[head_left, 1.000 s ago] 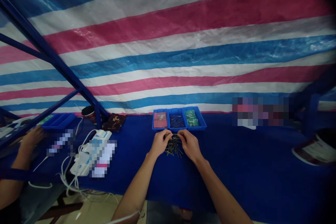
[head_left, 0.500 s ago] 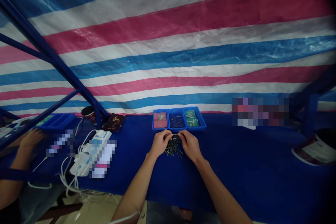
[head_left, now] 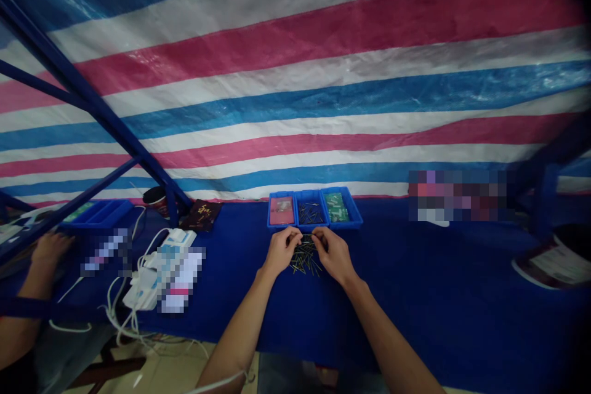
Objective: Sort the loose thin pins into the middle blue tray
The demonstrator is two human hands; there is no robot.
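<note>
Several thin metal pins (head_left: 305, 260) lie in a loose pile on the blue tabletop (head_left: 415, 295). Above the pile, my left hand (head_left: 281, 250) pinches one end of a thin pin, and my right hand (head_left: 331, 252) pinches its other end. The pin spans the small gap between my fingertips. Just beyond my hands stand three joined blue trays: the left tray (head_left: 281, 225) holds a pink item, the middle tray (head_left: 314, 225) holds dark thin pins, and the right tray (head_left: 355, 215) holds green pieces.
At the left are a white power strip (head_left: 159, 271) with cables, a dark packet (head_left: 202, 215) and a blue divided tray (head_left: 108, 214). Another person's hand (head_left: 52, 247) rests near the far left. A round container (head_left: 554, 261) stands at the right.
My hands have barely moved; the pin between them shows slightly more clearly. The other person's hand at the left has shifted a little to the left.
</note>
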